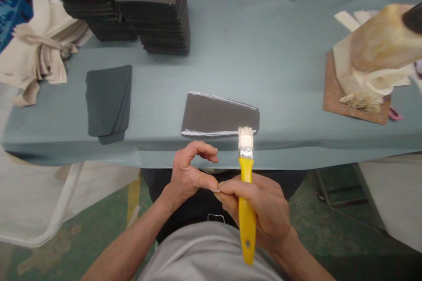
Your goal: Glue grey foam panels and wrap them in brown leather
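My right hand (268, 204) holds a paintbrush (246, 167) with a yellow handle, its white-coated bristles pointing away from me. Thumb and fingers of my left hand (186, 173) are curved apart with nothing seen between them. The left thumb tip meets the fingertips of my right hand. Just beyond both hands, at the table's front edge, lies a dark brown tapered piece (219, 114) of sheet material, apparently stacked. White strips of what looks like glue run along its far and near long edges. The bristles overlap its near right corner in view; whether they touch cannot be told.
Dark grey cut pieces (108, 101) lie fanned to the left on the blue-green table cover (280, 61). Tall stacks of dark pieces (151, 9) stand behind. Beige fabric pieces (42, 44) pile up far left. A glue-crusted container (372, 48) rests on a brown board (331, 92) at right.
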Motion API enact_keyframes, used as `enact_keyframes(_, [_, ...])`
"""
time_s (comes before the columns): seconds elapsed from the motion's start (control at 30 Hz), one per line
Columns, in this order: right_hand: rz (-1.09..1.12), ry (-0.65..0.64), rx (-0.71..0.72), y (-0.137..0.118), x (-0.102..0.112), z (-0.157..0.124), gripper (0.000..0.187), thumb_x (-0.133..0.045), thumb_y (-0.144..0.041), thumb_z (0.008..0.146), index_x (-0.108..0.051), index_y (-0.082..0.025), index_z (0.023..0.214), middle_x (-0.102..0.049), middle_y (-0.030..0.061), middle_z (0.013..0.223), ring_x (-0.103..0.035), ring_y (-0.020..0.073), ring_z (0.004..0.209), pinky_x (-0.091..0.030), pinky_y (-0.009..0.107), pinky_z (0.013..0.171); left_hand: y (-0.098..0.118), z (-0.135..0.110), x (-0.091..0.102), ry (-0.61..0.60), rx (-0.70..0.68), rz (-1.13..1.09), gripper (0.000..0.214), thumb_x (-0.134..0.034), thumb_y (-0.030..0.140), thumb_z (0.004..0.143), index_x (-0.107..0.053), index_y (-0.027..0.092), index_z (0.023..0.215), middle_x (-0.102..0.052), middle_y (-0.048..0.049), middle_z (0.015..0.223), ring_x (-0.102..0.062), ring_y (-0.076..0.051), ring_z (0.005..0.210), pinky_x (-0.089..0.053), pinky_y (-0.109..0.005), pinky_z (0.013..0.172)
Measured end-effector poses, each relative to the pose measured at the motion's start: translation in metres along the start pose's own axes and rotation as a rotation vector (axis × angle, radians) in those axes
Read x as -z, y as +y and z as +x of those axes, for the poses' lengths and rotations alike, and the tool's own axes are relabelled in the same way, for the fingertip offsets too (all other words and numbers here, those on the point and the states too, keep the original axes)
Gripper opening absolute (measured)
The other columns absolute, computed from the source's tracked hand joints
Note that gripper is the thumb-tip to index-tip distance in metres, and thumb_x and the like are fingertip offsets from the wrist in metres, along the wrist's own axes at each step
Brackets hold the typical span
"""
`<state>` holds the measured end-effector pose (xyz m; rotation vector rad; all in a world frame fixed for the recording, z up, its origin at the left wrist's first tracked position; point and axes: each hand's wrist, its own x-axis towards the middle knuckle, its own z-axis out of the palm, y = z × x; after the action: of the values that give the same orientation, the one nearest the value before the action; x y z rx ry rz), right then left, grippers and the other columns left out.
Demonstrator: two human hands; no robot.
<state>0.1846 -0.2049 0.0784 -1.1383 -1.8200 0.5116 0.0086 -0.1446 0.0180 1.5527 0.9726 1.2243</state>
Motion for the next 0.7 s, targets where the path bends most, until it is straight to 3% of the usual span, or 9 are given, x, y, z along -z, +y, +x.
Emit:
enact_keyframes(0.27, [-0.066, 0.012, 0.022, 0.009, 0.003, -0.003, 0.005, -0.064, -0.019, 0.105, -0.064, -0.023, 0.101, -0.077, -0.0031, 0.074, -0.071, 0.0106, 0.061, -0.055, 0.023, 0.065, 0.002, 0.007, 0.003, -0.021, -0.099, 0.102, 0.073, -0.078, 0.084, 0.064, -0.075, 0.019, 0.095, -0.078, -0.0011, 0.074, -0.071, -0.015, 0.065, -0.057, -0.025, 0.068])
enact_keyframes(0.5, [0.051, -0.028, -0.02, 0.015, 0.004, -0.007, 0.013, -0.065, -0.012, 0.098, -0.059, -0.023, 0.097, -0.072, -0.0053, 0.071, -0.068, 0.01, 0.06, -0.052, 0.022, 0.064, 0.0, 0.013, 0.002, -0.043, -0.177, 0.14, 0.074, -0.079, 0.084, 0.064, -0.074, 0.018, 0.097, -0.077, -0.001, 0.074, -0.071, -0.014, 0.063, -0.057, -0.025, 0.066])
enact_keyframes(0.7, [0.225, -0.058, -0.025, 0.013, 0.001, -0.004, 0.017, -0.064, -0.02, 0.102, -0.052, -0.025, 0.09, -0.061, -0.0106, 0.062, -0.055, 0.0063, 0.051, -0.044, 0.021, 0.06, -0.002, 0.018, -0.004, -0.067, -0.26, 0.093, 0.074, -0.076, 0.086, 0.064, -0.071, 0.019, 0.093, -0.075, 0.0001, 0.073, -0.068, -0.013, 0.062, -0.055, -0.024, 0.066])
